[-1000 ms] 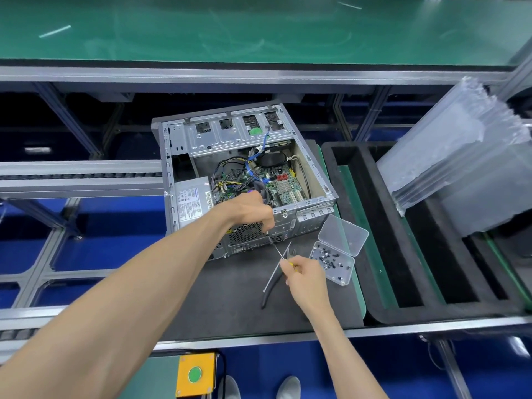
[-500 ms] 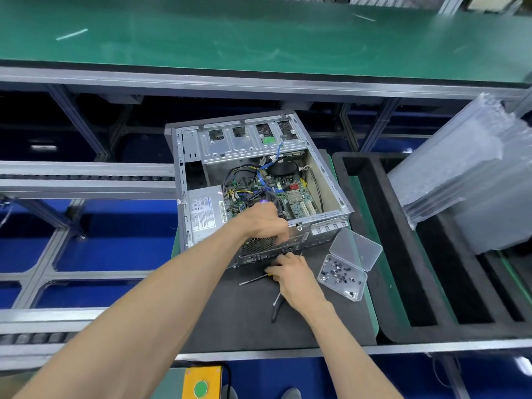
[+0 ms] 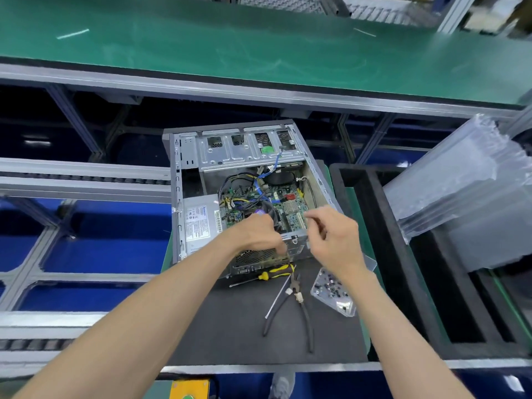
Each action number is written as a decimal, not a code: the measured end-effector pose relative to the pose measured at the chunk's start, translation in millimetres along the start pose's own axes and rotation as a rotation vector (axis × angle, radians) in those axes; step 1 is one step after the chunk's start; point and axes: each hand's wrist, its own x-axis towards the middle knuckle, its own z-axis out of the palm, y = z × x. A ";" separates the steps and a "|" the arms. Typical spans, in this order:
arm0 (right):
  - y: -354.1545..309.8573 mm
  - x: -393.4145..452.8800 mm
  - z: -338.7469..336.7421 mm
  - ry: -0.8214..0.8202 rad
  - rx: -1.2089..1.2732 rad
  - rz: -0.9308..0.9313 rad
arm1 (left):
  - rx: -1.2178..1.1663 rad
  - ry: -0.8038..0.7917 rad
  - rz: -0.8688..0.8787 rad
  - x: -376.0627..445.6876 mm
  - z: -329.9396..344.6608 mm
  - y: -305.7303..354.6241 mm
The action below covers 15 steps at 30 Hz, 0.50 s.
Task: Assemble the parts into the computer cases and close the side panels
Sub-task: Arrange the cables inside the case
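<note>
An open grey computer case [image 3: 184, 180] lies on a black mat [image 3: 230, 326], its motherboard [image 3: 290, 205], cables and power supply [image 3: 201, 220] exposed. My left hand [image 3: 256, 234] rests on the case's near wall, with the fingers curled down over the rim onto the rear panel. Hovering over the near right corner of the case is my right hand [image 3: 336, 240], fingers curled, thumb and forefinger tips close together. Motion blur hides whether anything small sits between them. A yellow-and-black screwdriver [image 3: 273, 273] lies on the mat against the case.
Black-handled pliers [image 3: 293, 303] lie on the mat beside an open clear box of screws [image 3: 331, 289]. A black foam tray [image 3: 403, 269] and stacked clear air-cushion bags [image 3: 460, 191] stand to the right. Behind runs a green conveyor [image 3: 259, 47], and at left a roller rail [image 3: 86, 180].
My right hand laid the screwdriver on the mat and rose to the case's near right corner. My left hand stayed on the case's near wall. The camera moved closer.
</note>
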 end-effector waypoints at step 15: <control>60.3 94.6 60.1 -1.220 -0.061 0.153 | -0.223 0.038 -0.173 14.7 -21.8 -4.7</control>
